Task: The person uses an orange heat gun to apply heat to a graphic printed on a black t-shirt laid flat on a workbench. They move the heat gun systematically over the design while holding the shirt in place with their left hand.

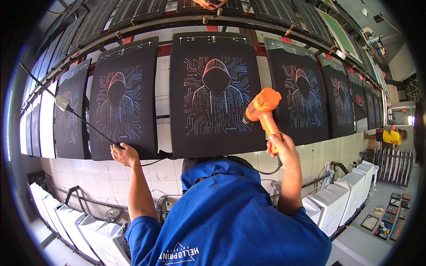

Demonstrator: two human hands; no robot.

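Note:
My right hand [285,152] is wrapped round the handle of an orange heat gun [263,104]. Its nozzle is over the lower right of the hooded-figure print on a black shirt [217,126], which lies on a flat board in front of me. To the left, my left hand [125,155] has its fingers closed round a black power cable [88,123], at the lower edge of the neighbouring black shirt [122,119]. The cable runs up to the far left through a pale plug connector [62,103]. A dark cord also hangs below my right hand.
More printed black shirts [299,88] lie on boards in a row to both sides. A dark metal rail [155,25] runs behind them, with another row beyond. A co-worker's hands [209,4] show at the top. White-covered boards [330,199] stand below; a person in yellow [391,137] is far right.

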